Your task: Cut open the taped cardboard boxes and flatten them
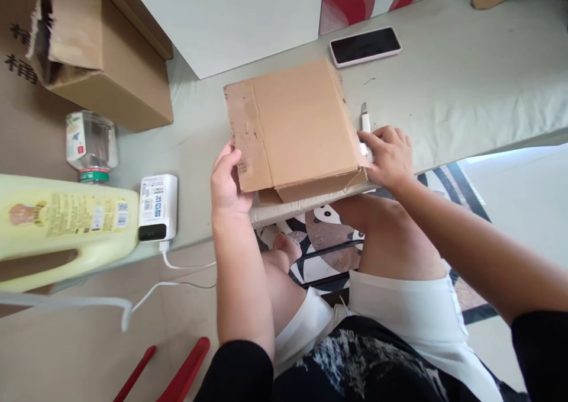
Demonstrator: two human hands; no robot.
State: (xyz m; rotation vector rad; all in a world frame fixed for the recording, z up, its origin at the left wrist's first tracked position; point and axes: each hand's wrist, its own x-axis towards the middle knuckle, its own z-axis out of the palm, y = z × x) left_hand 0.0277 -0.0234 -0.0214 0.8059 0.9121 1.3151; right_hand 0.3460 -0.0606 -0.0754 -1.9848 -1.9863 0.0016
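A small brown cardboard box [297,124] sits near the front edge of the cloth-covered table, a torn strip along its left side and a flap at its front. My left hand [231,177] grips its left edge, thumb on top, the other fingers partly hidden behind. At the right side of the box, my right hand [388,156] is closed around the handle of a white utility knife [365,119]. The blade is out and points away from me. Part of the handle is hidden under my fingers.
Behind the box lie a phone [365,47] and a large white box [239,23]. To the left are an open carton [119,64], a clear bottle [92,144], a yellow jug [66,224] and a white power bank [158,206] with a cable [186,266].
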